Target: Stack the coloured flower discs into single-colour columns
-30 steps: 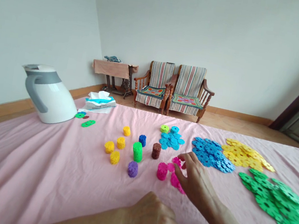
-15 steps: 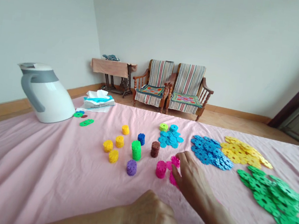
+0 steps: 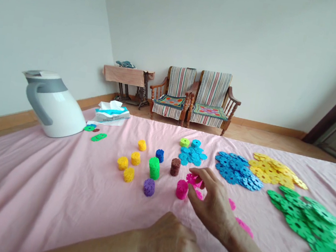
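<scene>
My right hand (image 3: 212, 200) reaches over several loose pink notched discs (image 3: 199, 195), thumb and fingers apart. Its thumb tip is close to a short pink stack (image 3: 182, 190), and the fingertips partly cover the loose discs. My left hand (image 3: 170, 246) is a closed fist at the bottom of the view; what it holds, if anything, is hidden. Left of and beyond the pink discs stand a brown stack (image 3: 175, 167), a green stack (image 3: 154, 168), a purple stack (image 3: 149, 187) and a dark blue stack (image 3: 159, 155). More pink discs (image 3: 244, 227) lie beside my right forearm.
Several yellow stacks (image 3: 128, 174) stand to the left. Light blue discs (image 3: 191, 156) lie beyond. Blue (image 3: 233, 167), yellow (image 3: 273, 171) and green disc piles (image 3: 307, 221) spread rightward. A white jug (image 3: 61, 108) and tissue pack (image 3: 112, 114) stand on the pink cloth (image 3: 62, 195).
My right hand has shifted slightly left, nearer the pink stack, and pink discs beside its forearm now show. The left fist has barely moved.
</scene>
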{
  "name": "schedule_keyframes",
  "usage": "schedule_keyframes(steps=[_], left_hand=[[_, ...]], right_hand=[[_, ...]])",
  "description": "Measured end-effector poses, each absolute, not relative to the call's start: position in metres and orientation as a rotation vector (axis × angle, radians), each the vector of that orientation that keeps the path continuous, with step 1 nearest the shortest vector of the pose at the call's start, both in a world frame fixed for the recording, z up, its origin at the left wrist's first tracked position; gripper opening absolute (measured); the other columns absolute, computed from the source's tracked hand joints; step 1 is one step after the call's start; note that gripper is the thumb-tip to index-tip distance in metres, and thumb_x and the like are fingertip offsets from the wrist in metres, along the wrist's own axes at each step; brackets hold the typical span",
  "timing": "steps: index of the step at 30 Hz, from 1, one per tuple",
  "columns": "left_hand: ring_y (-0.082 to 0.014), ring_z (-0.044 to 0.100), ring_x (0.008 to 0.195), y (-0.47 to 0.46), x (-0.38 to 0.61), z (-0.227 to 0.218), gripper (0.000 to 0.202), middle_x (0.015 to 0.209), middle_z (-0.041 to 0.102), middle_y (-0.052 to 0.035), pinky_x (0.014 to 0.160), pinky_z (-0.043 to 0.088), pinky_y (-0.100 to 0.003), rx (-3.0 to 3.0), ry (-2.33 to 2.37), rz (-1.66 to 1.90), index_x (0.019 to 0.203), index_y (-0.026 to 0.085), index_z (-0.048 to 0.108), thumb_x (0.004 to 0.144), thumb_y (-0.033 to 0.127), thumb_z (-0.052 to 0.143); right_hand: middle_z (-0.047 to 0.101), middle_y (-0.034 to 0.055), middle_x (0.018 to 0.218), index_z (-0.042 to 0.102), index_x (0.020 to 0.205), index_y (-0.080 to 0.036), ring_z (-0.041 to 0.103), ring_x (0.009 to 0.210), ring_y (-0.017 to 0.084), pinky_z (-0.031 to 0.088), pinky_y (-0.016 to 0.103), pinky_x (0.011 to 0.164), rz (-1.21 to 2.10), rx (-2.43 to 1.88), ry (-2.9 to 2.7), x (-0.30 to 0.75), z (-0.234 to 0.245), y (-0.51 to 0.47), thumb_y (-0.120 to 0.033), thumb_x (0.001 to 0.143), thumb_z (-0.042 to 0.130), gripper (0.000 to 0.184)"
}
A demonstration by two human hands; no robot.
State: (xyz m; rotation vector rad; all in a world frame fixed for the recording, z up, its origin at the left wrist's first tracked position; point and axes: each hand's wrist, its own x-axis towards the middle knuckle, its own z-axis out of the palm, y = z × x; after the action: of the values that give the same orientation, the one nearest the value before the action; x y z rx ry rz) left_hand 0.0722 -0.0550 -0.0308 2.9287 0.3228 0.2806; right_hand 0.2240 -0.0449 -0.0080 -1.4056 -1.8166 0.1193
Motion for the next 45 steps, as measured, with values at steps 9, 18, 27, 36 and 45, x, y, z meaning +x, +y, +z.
schedule_keyframes(steps=[9, 18, 27, 36, 45], left_hand=[[-0.0092, 0.050, 0.048, -0.055, 0.073, -0.034, 0.035, 0.054, 0.058, 0.0048, 0.043, 0.029, -0.024, 2.940, 0.345, 0.315, 0.056, 0.017, 0.057, 0.080, 0.040, 0.067], [-0.0092, 0.051, 0.048, -0.054, 0.073, -0.033, 0.034, 0.052, 0.057, 0.0053, 0.043, 0.030, -0.025, 2.926, 0.340, 0.328, 0.054, 0.018, 0.056, 0.079, 0.039, 0.068], [-0.0083, 0.049, 0.049, -0.055, 0.071, -0.026, 0.031, 0.055, 0.054, 0.0055, 0.045, 0.032, -0.024, 2.829, 0.290, 0.594, 0.057, 0.018, 0.054, 0.079, 0.034, 0.068], [-0.0146, 0.058, 0.078, -0.012, 0.047, 0.005, 0.011, 0.090, 0.061, -0.0031, 0.071, 0.045, -0.025, 2.329, 0.983, 1.163, 0.097, 0.018, 0.062, 0.085, 0.019, 0.060], [-0.0199, 0.056, 0.097, -0.004, 0.044, 0.009, 0.022, 0.100, 0.064, -0.0026, 0.086, 0.042, -0.033, 2.542, 0.927, 0.785, 0.104, 0.024, 0.066, 0.082, 0.027, 0.068]], right_hand=[[0.060, 0.0070, 0.098, 0.052, 0.113, -0.019, 0.057, 0.089, 0.019, 0.049, 0.035, 0.079, 0.186, -1.376, -1.857, 0.214, -0.015, -0.048, -0.016, 0.082, 0.048, 0.031], [0.063, 0.0061, 0.093, 0.050, 0.116, -0.020, 0.059, 0.086, 0.019, 0.050, 0.034, 0.076, 0.119, -1.362, -1.908, 0.214, -0.017, -0.046, -0.019, 0.086, 0.046, 0.030], [0.064, 0.0043, 0.087, 0.056, 0.107, -0.018, 0.059, 0.076, 0.016, 0.048, 0.030, 0.070, 0.085, -1.468, -1.711, 0.233, -0.013, -0.039, -0.015, 0.079, 0.047, 0.029], [0.068, 0.0021, 0.082, 0.062, 0.097, -0.019, 0.061, 0.070, 0.015, 0.045, 0.027, 0.061, 0.421, -1.612, -1.698, 0.238, -0.011, -0.041, -0.017, 0.076, 0.048, 0.025], [0.068, 0.0041, 0.089, 0.059, 0.102, -0.018, 0.062, 0.084, 0.017, 0.047, 0.032, 0.074, 0.405, -1.592, -1.729, 0.234, -0.025, -0.048, -0.011, 0.072, 0.047, 0.032]])
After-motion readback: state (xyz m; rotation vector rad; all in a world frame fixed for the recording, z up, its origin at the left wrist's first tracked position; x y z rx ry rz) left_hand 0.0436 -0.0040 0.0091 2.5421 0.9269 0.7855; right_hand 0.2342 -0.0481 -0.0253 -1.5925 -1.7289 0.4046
